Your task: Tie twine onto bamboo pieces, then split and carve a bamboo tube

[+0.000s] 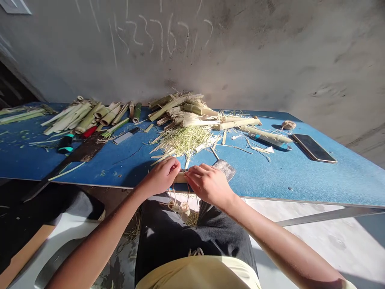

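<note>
Fingers (195, 170) of both hands clamped on short bamboo piece (180, 177), jute twine (173, 196) hanging below, blue bench (264, 180) just beyond.

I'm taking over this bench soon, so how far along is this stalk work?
Done, it seems: a heap of pale shredded fibre and a pile of split green-tan stalk pieces. In hand: the left hand and right hand pinch a pale stalk piece with thin brown twine hanging from it. Left, apparently: the bundle of long green strips lying at the far left.
</note>
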`<state>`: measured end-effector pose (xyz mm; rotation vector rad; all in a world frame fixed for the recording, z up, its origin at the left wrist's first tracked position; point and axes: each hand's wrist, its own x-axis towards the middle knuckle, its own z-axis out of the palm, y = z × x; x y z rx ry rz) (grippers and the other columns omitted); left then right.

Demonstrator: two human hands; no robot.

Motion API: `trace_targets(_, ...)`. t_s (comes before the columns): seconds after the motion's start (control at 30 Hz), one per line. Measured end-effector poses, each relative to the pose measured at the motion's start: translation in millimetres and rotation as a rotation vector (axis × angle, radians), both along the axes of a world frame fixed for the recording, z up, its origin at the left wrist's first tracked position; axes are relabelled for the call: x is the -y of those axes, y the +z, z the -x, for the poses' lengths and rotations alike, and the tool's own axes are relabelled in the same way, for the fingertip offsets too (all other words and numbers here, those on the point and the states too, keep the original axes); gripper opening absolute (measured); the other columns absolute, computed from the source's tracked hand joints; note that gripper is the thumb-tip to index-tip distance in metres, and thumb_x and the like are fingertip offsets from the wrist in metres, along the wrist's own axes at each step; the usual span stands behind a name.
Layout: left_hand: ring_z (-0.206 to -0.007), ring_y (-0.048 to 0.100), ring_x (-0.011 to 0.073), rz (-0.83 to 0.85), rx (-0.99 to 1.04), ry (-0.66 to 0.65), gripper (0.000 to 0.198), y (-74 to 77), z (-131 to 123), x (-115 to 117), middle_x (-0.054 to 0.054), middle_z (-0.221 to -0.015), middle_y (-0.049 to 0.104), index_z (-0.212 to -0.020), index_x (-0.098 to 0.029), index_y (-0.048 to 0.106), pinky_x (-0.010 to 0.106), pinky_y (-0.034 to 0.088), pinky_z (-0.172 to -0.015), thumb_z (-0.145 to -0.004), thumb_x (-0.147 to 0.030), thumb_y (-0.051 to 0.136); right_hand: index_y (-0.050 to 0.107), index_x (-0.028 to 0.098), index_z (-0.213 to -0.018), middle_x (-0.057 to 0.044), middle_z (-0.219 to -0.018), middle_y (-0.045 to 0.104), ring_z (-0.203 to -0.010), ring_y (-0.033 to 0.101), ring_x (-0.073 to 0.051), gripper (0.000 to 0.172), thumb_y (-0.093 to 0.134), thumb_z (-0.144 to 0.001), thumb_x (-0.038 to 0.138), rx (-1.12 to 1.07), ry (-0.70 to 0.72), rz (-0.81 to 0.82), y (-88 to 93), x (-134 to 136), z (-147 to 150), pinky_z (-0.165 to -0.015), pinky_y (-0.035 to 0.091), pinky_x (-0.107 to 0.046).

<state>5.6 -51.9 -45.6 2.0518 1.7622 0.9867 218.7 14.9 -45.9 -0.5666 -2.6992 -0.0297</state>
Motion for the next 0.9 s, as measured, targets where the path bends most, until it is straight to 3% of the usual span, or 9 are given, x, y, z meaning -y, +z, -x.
trace_targets(0.17, -0.081, 0.055, 0.0191, -0.024, 0.013, -0.016, 0.023, -0.9, 0.0, 1.7, 0.001, -0.085, 0.058, -0.085, -0.023, 0.051, 0.032, 0.044, -0.078, -0.104, -0.031, 0.042, 0.072, 0.02, -0.092, -0.006, -0.099, 0.076, -0.088, 0.064, -0.02, 0.027, 0.055, -0.109, 0.031, -0.05, -0.067, 0.098, 1.9, 0.6, 7.4, -0.074, 0.04, -0.032)
trace_targets(0.3, -0.082, 0.058, 0.019, -0.032, 0.06, -0.008, 0.019, 0.0, -0.5, 3.6, 0.001, -0.087, 0.062, -0.088, -0.024, 0.053, 0.032, 0.047, -0.079, -0.103, -0.03, 0.044, 0.071, 0.022, -0.113, -0.005, -0.109, 0.074, -0.094, 0.067, -0.019, 0.014, 0.06, -0.106, 0.028, -0.167, -0.059, 0.253, 0.4, -3.0, 7.9, -0.077, 0.044, -0.029)
trace_targets(0.4, -0.083, 0.059, 0.0192, -0.029, 0.078, -0.019, 0.021, 1.5, -0.8, 4.1, 0.002, -0.087, 0.062, -0.087, -0.024, 0.052, 0.032, 0.048, -0.081, -0.104, -0.032, 0.043, 0.072, 0.024, -0.107, -0.004, -0.111, 0.074, -0.096, 0.067, -0.018, 0.015, 0.057, -0.107, 0.024, -0.189, 0.005, 0.314, -0.4, -5.7, 7.0, -0.082, 0.047, -0.028)
trace_targets(0.7, -0.087, 0.06, 0.0196, -0.072, 0.067, 0.026, 0.019, -3.7, 0.2, 3.8, 0.003, -0.091, 0.064, -0.089, -0.024, 0.051, 0.033, 0.048, -0.083, -0.105, -0.029, 0.043, 0.069, 0.021, -0.094, -0.006, -0.094, 0.073, -0.084, 0.062, -0.02, 0.024, 0.051, -0.108, 0.025, -0.108, -0.042, 0.052, -0.8, 1.4, 2.8, -0.073, 0.042, -0.033)
trace_targets(0.9, -0.087, 0.06, 0.0191, -0.103, 0.044, 0.025, 0.02, -4.0, -1.2, 6.1, 0.003, -0.09, 0.061, -0.09, -0.023, 0.051, 0.032, 0.048, -0.083, -0.106, -0.029, 0.043, 0.07, 0.022, -0.093, -0.004, -0.095, 0.073, -0.087, 0.063, -0.02, 0.019, 0.056, -0.106, 0.025, -0.132, -0.075, 0.108, 0.0, 4.6, 4.0, -0.073, 0.041, -0.031)
